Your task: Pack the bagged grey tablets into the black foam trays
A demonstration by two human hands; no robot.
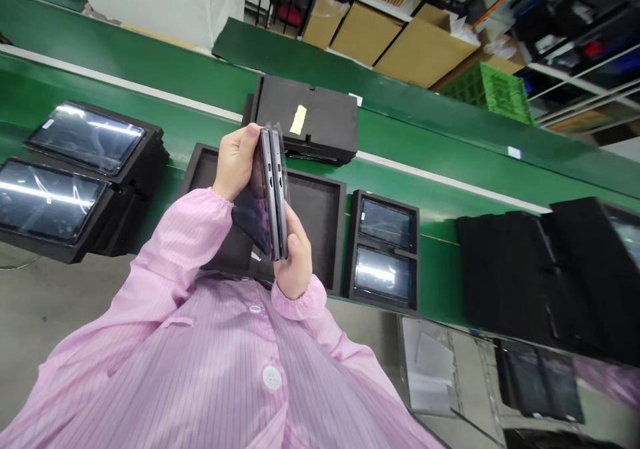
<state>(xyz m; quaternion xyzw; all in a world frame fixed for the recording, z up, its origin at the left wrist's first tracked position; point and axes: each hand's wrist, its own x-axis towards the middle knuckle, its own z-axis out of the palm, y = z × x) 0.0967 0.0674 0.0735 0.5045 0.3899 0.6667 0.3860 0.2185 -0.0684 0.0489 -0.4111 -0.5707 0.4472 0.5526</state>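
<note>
Two thin tablets (273, 196) stand on edge, pressed together, with their port sides facing up at me. My left hand (237, 161) grips their far end, thumb over the top corner. Lower down, my right hand (295, 252) is closed around the near end from the right side. Clear film sticks out past the tablets' edges. Beneath them lies a black foam tray (320, 226), its inside partly covered by my hands and the tablets. Just beyond is a stack of black foam trays (327, 119) with a yellow paper strip (299, 120) on top.
Foam trays holding tablets (95, 136) are stacked at the left. A two-slot tray (416, 256) with two tablets is to the right. Farther right stand dark foam stacks (505, 262). All rest on the green bench (437, 276). Cardboard boxes (373, 32) and a green crate (493, 92) are behind.
</note>
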